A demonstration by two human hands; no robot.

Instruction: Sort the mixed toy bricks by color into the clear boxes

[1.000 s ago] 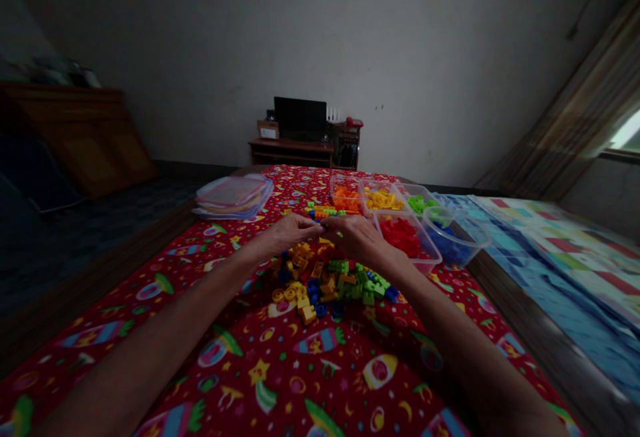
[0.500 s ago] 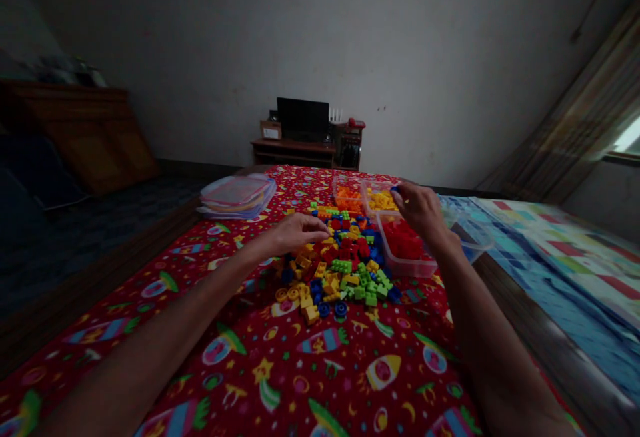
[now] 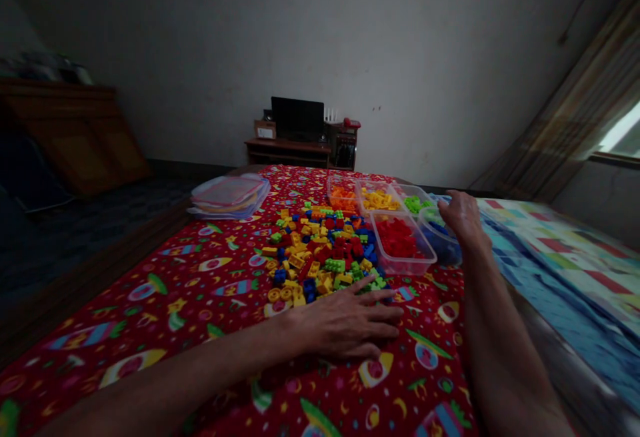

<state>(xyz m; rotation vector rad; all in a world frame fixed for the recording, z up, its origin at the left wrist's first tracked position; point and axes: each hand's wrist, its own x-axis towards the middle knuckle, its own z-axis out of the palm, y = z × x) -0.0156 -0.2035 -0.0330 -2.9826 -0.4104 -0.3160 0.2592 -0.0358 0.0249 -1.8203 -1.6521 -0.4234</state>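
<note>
My left hand is open, palm down with fingers spread, at the near edge of a mixed pile of plastic building blocks. Its fingertips reach the green blocks there. Over the rim of a clear tub of blue blocks is my right hand, its fingers curled together. Whatever lies between those fingers is hidden. Beside that tub stands a clear box of red blocks. Behind are boxes of orange blocks, yellow blocks and green blocks.
Stacked clear lids lie at the back left of the red patterned tablecloth. A bed with a patchwork cover is on the right. By the far wall, a desk carries a monitor.
My left hand has moved right and nearer to me, its fingers now spread. My right hand, earlier pinching a blue block, has gone right to the blue tub.
</note>
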